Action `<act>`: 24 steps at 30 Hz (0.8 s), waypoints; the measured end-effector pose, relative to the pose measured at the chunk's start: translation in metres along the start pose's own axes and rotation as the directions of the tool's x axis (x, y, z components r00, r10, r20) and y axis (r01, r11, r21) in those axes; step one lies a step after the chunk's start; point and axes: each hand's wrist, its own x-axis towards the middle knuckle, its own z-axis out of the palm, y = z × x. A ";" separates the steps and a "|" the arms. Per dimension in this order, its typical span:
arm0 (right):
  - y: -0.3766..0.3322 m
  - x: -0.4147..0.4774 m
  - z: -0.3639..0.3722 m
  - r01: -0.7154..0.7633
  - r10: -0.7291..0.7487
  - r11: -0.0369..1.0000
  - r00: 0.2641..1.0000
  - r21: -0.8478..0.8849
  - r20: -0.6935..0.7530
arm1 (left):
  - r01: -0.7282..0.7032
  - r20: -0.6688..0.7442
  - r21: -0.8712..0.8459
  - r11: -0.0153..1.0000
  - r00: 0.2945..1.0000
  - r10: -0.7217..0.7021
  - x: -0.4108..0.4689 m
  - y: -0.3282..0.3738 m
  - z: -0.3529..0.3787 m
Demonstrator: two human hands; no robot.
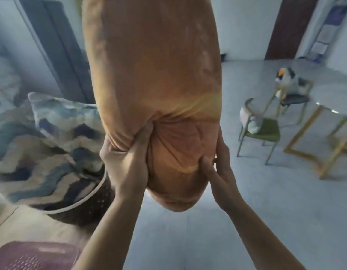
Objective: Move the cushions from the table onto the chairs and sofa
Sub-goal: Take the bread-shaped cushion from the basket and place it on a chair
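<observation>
A large orange cushion (155, 75) fills the middle of the view, held up in the air in front of me. My left hand (128, 158) grips its lower left side, fingers dug into the fabric. My right hand (219, 164) presses against its lower right side. A blue, beige and dark zigzag-patterned cushion (46, 141) lies at the left on a dark surface with a white rim (87, 199). At the right, a green-seated chair (266, 131) holds a pale cushion (248, 119), and a dark-seated chair (293, 98) behind it carries a plush toy (289, 78).
A table with a gold metal frame (324, 145) stands at the far right. A pink perforated object (36, 256) lies at the bottom left on a beige surface. Grey floor (246, 201) stretches ahead. A dark door (289, 26) is at the back right.
</observation>
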 end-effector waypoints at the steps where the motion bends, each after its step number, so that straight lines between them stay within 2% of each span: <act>1: 0.013 -0.002 -0.019 -0.002 0.002 1.000 0.998 -0.007 -0.055 | 0.002 -0.021 0.033 0.999 1.000 -0.001 -0.010 -0.004 0.019; 2: 0.028 -0.004 -0.042 -0.043 0.041 0.999 0.990 -0.006 -0.133 | -0.011 0.059 0.023 1.000 0.998 0.010 -0.027 -0.013 0.043; 4: 0.055 -0.005 -0.086 -0.116 0.112 0.993 0.973 -0.006 -0.204 | 0.077 0.138 0.015 0.997 0.987 -0.078 -0.052 -0.034 0.092; 7: 0.091 0.000 -0.154 -0.188 0.183 0.982 0.946 0.007 -0.267 | 0.211 0.137 0.009 0.977 0.968 -0.211 -0.083 -0.068 0.162; 12: 0.137 0.028 -0.277 -0.228 0.216 0.974 0.908 0.009 -0.359 | 0.336 0.217 -0.009 0.942 0.920 -0.326 -0.131 -0.112 0.293; 17: 0.170 0.054 -0.379 -0.270 0.252 0.963 0.854 0.027 -0.454 | 0.396 0.310 0.017 0.918 0.871 -0.381 -0.163 -0.146 0.408; 24: 0.239 0.115 -0.483 -0.307 0.271 0.952 0.810 0.018 -0.520 | 0.446 0.411 0.040 0.894 0.808 -0.422 -0.182 -0.219 0.550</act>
